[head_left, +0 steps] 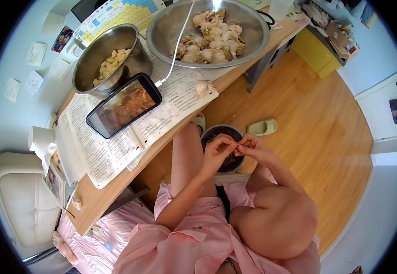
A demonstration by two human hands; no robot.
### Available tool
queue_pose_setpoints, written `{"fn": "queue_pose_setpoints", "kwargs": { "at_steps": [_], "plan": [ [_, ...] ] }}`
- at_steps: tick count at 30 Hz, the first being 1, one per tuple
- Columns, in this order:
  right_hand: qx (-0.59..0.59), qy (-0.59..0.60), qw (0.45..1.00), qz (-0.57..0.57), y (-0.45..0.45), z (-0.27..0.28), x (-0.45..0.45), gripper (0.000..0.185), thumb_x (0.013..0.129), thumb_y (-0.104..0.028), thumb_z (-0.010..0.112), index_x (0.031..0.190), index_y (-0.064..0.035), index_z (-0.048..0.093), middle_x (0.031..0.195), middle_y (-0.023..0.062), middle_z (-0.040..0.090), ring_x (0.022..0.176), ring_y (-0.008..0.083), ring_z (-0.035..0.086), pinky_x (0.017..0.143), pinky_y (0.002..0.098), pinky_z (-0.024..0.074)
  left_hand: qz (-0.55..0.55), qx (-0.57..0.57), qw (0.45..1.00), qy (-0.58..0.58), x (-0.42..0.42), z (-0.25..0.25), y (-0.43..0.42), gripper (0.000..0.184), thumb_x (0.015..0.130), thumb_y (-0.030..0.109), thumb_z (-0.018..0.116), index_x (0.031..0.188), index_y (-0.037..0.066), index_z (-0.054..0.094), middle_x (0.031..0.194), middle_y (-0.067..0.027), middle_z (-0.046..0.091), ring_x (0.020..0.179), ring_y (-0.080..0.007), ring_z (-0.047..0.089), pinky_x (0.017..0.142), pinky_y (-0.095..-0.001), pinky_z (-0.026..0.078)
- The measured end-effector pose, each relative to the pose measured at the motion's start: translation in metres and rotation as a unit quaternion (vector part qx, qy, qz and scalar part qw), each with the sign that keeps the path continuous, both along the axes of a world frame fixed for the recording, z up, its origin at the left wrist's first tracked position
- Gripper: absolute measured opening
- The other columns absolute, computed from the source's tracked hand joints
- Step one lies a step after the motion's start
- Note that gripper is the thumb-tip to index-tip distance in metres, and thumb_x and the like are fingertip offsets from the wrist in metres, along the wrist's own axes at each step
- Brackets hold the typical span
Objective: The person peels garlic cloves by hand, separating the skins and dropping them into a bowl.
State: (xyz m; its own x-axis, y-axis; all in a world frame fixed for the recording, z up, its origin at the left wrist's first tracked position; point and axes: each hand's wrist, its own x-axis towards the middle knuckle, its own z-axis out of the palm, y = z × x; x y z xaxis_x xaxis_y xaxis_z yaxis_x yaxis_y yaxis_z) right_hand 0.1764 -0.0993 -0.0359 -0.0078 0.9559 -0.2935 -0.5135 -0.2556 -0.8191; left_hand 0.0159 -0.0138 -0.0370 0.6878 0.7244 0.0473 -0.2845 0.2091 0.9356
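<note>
My left hand (219,151) and my right hand (253,148) meet fingertip to fingertip above a metal bin (228,129) on the floor between my legs. Both hands are closed in a pinch; whatever lies between the fingertips is too small and covered to make out. Dark scraps show inside the bin, partly hidden by my hands. On the table, a wide steel basin (162,39) holds many whole garlic bulbs (216,41). A deeper steel pot (137,57) contains peeled garlic cloves (112,65). One loose piece of garlic (203,87) rests on the papers near the table edge.
A phone (124,106) with a white charging cable (178,45) leans against the pot, above printed papers (102,157). A tissue roll (42,138) stands at the left. A green slipper (262,127) lies on the wooden floor, with a yellow box (312,52) farther off.
</note>
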Motion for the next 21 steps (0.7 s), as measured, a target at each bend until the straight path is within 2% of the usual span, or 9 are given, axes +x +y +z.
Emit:
{"fn": "queue_pose_setpoints", "kwargs": {
  "at_steps": [5, 8, 15, 20, 21],
  "plan": [
    [0.025, -0.031, 0.999, 0.018, 0.0, 0.009, 0.0, 0.011, 0.086, -0.009, 0.063, 0.086, -0.0028, 0.053, 0.091, 0.0097, 0.065, 0.083, 0.0154, 0.065, 0.075, 0.026, 0.0532, -0.073, -0.139, 0.987, -0.017, -0.006, 0.007, -0.003, 0.007, 0.089, 0.007, 0.058, 0.084, 0.003, 0.059, 0.086, -0.0041, 0.057, 0.083, -0.0124, 0.055, 0.079, -0.0252, 0.044],
    [0.022, -0.041, 0.998, 0.03, -0.002, 0.01, 0.001, 0.011, 0.086, -0.009, 0.063, 0.085, -0.0022, 0.054, 0.089, 0.0105, 0.065, 0.084, 0.0159, 0.065, 0.075, 0.0264, 0.0532, -0.061, -0.184, 0.981, -0.021, -0.007, -0.007, -0.007, 0.008, 0.088, 0.006, 0.058, 0.083, 0.001, 0.061, 0.082, -0.006, 0.063, 0.076, -0.0124, 0.057, 0.075, -0.025, 0.046],
    [0.022, -0.023, 0.999, 0.028, 0.0, 0.002, 0.002, 0.01, 0.086, -0.006, 0.061, 0.085, -0.0001, 0.054, 0.089, 0.0127, 0.066, 0.082, 0.0186, 0.066, 0.074, 0.0272, 0.0534, -0.032, -0.268, 0.963, -0.018, -0.007, -0.004, -0.013, 0.007, 0.087, 0.007, 0.059, 0.085, 0.001, 0.061, 0.088, -0.0073, 0.063, 0.081, -0.0129, 0.057, 0.076, -0.0258, 0.046],
    [0.047, -0.06, 0.996, 0.047, -0.007, -0.009, 0.006, 0.009, 0.087, -0.005, 0.06, 0.088, 0.0019, 0.055, 0.089, 0.0146, 0.066, 0.082, 0.0206, 0.066, 0.074, 0.0293, 0.0534, -0.006, -0.409, 0.912, 0.013, -0.003, -0.059, -0.004, 0.011, 0.085, 0.011, 0.064, 0.088, 0.001, 0.063, 0.094, -0.0076, 0.062, 0.086, -0.013, 0.056, 0.078, -0.0255, 0.045],
    [0.051, -0.068, 0.995, 0.056, -0.008, -0.009, 0.002, 0.009, 0.087, -0.006, 0.06, 0.088, 0.0022, 0.055, 0.09, 0.0149, 0.065, 0.083, 0.0207, 0.066, 0.075, 0.0296, 0.0533, 0.021, -0.388, 0.921, 0.034, -0.004, -0.068, 0.002, 0.013, 0.09, 0.015, 0.057, 0.09, 0.003, 0.062, 0.091, -0.0052, 0.062, 0.09, -0.0138, 0.057, 0.083, -0.0259, 0.044]
  ]
}}
